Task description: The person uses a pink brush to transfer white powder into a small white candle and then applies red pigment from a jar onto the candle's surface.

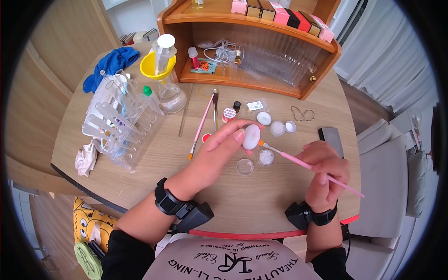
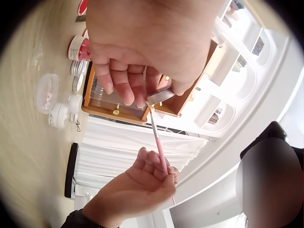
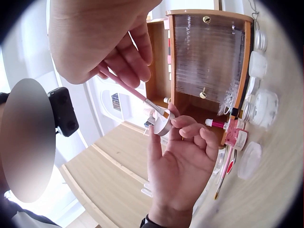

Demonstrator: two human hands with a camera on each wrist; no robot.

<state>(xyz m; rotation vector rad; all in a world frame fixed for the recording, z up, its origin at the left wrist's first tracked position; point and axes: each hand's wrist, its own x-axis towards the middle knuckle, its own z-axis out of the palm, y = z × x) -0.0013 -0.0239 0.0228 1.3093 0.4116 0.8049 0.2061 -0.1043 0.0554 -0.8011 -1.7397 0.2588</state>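
Observation:
My left hand (image 1: 212, 156) pinches a small round metal tin (image 1: 251, 136) with a whitish inside between thumb and fingers, tilted up above the table. In my right hand (image 1: 325, 172) is a pink-handled brush (image 1: 298, 161), gripped between thumb and fingers. The brush's orange bristles are at the tin's edge in the head view; in the right wrist view the brush tip (image 3: 164, 113) reaches into the tin (image 3: 163, 124). Below lie an open jar of white bits (image 1: 266, 157) and a clear lid (image 1: 245, 167) with small pinkish pieces.
A test tube rack (image 1: 126, 140) stands at the left, beside a flask (image 1: 172, 97) with a yellow funnel (image 1: 157, 65). Behind is a wooden cabinet (image 1: 247, 86). Another pink brush (image 1: 201, 126), small jars (image 1: 277, 129) and a black box (image 1: 331, 141) lie around the hands.

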